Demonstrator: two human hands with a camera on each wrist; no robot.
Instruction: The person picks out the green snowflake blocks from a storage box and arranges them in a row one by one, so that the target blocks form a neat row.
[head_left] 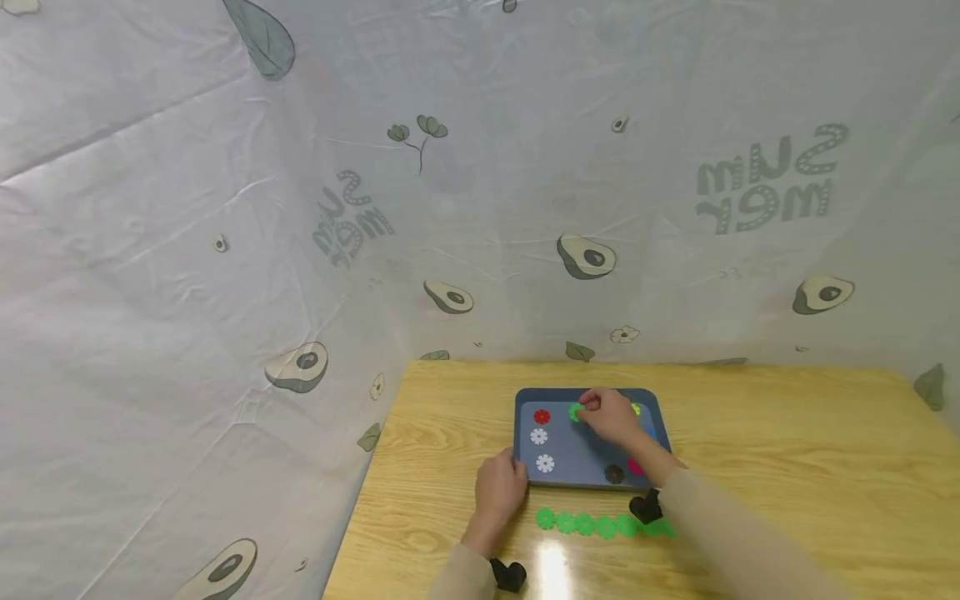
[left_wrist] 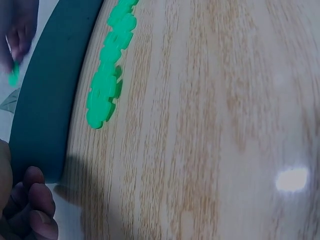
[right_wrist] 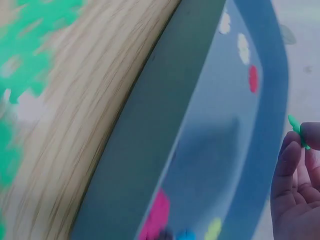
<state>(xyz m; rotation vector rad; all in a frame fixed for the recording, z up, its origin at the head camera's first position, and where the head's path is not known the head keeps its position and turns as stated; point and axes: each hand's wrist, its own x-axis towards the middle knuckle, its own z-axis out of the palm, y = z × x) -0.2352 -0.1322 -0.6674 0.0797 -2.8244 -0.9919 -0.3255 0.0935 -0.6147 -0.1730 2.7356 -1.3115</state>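
My right hand (head_left: 611, 417) pinches a green snowflake disc (head_left: 576, 412) between thumb and fingers above the far part of the grey-blue tray (head_left: 577, 485). The right wrist view shows this green disc (right_wrist: 298, 132) edge-on at the fingertips. My left hand (head_left: 500, 487) holds the tray's near left corner; in the left wrist view its curled fingers (left_wrist: 42, 200) lie against the tray wall. In front of the tray, a chain of several joined green discs (head_left: 585, 523) lies on the table, its right end partly hidden by my right arm and a black wrist piece.
Inside the tray lie a red disc (head_left: 542, 416), two white discs (head_left: 545, 463), a dark brown disc (head_left: 614, 473) and a pink disc (head_left: 636, 467). Blue and yellow pieces are partly covered by the right arm. A patterned sheet (head_left: 525, 192) hangs behind the wooden table (head_left: 787, 467).
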